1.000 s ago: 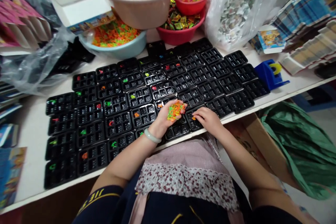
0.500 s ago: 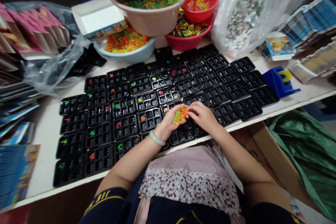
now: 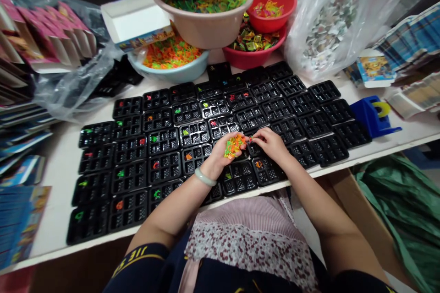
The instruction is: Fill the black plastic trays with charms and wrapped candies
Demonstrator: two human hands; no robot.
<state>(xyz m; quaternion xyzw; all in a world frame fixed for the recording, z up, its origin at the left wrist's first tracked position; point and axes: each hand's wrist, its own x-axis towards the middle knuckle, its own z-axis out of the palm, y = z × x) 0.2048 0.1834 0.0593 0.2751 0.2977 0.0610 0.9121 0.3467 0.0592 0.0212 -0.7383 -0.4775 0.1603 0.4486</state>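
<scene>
My left hand (image 3: 219, 152), with a pale bangle at its wrist, is cupped palm up around a heap of small orange, yellow and green plastic pieces (image 3: 234, 145). To its right, my right hand (image 3: 271, 143) pinches a tiny reddish plastic piece (image 3: 250, 139) over a black tray in the front part of the rows. The black compartment trays (image 3: 239, 178) stand close together under both hands. Many hold one small coloured piece in a compartment, such as an orange piece (image 3: 258, 164) in a tray near the table's front edge. My hands cover parts of several trays.
Behind the trays stand a blue basin (image 3: 187, 74), a beige basin (image 3: 209, 29) and red bowls (image 3: 275, 20) of small items. A clear bag (image 3: 299, 50) and blue tape dispenser (image 3: 366, 121) are at right. Stacked pink cartons (image 3: 51, 32) and blue cards (image 3: 20, 224) lie left.
My right hand has moved slightly away from the heap in my left palm, now with a tiny piece between its fingertips. The camera view has shifted a little.
</scene>
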